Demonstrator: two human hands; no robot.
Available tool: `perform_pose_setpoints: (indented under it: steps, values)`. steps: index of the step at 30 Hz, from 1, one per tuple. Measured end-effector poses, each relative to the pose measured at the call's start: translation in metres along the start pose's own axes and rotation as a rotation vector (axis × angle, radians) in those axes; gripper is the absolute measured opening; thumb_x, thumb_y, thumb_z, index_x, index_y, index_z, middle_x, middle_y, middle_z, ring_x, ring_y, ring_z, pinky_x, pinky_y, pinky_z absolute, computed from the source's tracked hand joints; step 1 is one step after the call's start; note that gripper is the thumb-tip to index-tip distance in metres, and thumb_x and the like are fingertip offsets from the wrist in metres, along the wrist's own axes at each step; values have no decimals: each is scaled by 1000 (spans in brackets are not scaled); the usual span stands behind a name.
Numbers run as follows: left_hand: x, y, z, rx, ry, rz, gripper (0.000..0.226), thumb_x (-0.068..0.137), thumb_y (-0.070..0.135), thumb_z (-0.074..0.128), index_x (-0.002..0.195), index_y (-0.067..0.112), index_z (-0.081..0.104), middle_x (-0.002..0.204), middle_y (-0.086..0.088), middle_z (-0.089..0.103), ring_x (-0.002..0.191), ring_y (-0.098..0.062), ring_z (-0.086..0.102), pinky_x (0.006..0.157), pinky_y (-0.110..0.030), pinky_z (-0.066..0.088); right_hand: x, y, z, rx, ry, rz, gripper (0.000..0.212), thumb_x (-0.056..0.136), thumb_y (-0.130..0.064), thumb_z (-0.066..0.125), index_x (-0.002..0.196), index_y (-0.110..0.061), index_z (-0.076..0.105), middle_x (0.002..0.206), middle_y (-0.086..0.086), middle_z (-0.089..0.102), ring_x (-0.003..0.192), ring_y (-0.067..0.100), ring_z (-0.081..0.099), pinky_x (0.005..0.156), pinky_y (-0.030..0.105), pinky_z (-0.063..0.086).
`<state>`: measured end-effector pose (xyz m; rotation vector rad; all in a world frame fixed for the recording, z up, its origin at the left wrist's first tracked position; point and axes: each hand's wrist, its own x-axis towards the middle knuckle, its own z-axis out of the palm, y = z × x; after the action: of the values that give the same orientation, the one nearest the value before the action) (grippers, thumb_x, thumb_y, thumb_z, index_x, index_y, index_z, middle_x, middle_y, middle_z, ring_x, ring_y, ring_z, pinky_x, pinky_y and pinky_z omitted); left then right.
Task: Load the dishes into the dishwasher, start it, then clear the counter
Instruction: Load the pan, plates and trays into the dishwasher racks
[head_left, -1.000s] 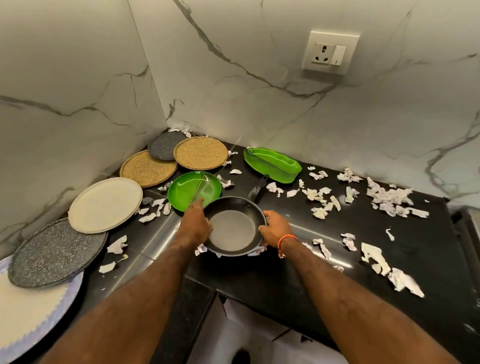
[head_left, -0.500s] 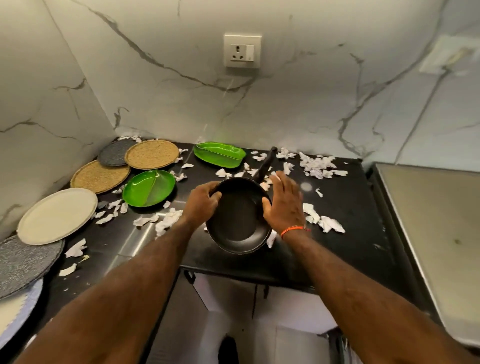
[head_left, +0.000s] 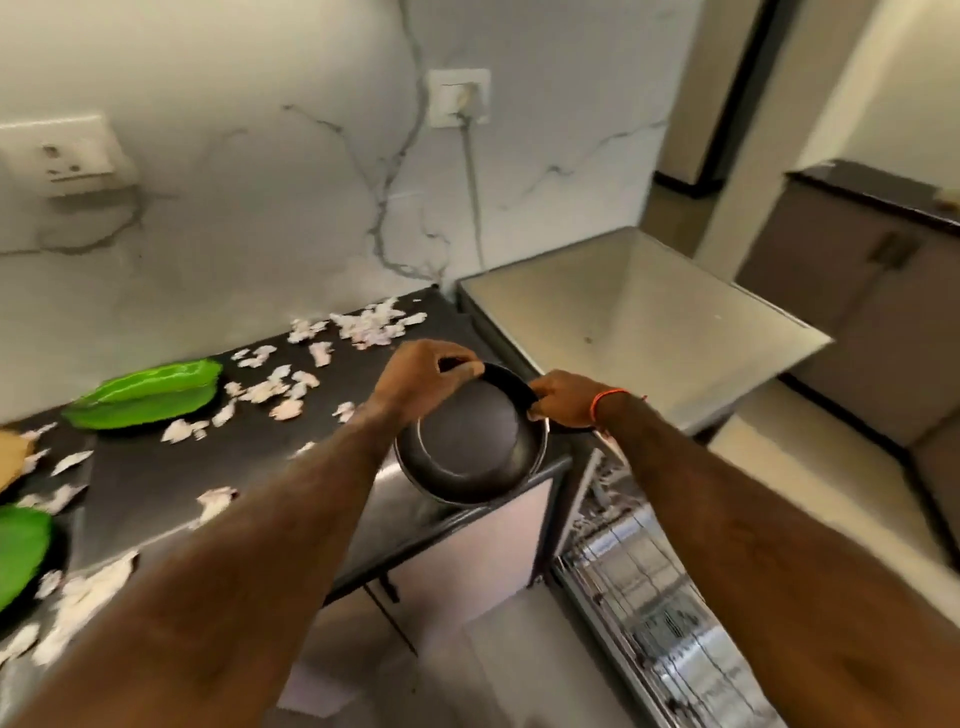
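I hold a black frying pan (head_left: 467, 447) in the air over the right end of the black counter (head_left: 156, 483), tilted so its underside faces me. My left hand (head_left: 423, 379) grips the pan's upper left rim. My right hand (head_left: 563, 400), with an orange band at the wrist, grips the rim on the right. The pan's handle is hidden. Below and to the right stands the open dishwasher with its metal rack (head_left: 654, 597). A green divided dish (head_left: 148, 395) lies on the counter at the left, and a green plate (head_left: 21, 551) shows at the left edge.
Torn white paper scraps (head_left: 270, 387) litter the counter. A steel-topped unit (head_left: 639, 322) stands right of the counter, above the dishwasher. Two wall sockets (head_left: 460, 96) sit on the marble wall. A dark cabinet (head_left: 852, 270) is at the far right, with pale floor between.
I lifted the pan off the counter, tipped it bottom toward me and carried it right to the counter's end. My view swung right, bringing the dishwasher rack into sight.
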<state>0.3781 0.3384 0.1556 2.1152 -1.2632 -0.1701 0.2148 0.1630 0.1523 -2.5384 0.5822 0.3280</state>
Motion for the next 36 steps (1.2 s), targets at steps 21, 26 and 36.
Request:
perform_pose_setpoints:
  steps: [21,26,36]
  values:
    - [33,265,257,-380,-1205,-184,96,64,93,60,112,12,76,108,-14,76,104,-32,72,101,-42,50,-268,235,60,384,756,693,20,87,1,56,99,-7,70,98,15,72,94,33,63,79,36,48]
    - [14,281,306,-498,-1257,-481,63,93,70,53,110,12,70,96,-11,72,78,-21,68,75,-31,54,-292,282,70,540,928,661,34,85,8,58,106,-11,76,99,6,76,95,22,69,90,37,55]
    - [24,297,358,-579,-988,-811,22,97,31,68,94,9,66,66,-8,71,53,-21,67,45,-27,54,-319,343,92,304,775,591,56,94,0,60,143,-25,53,139,2,60,133,24,50,111,38,39]
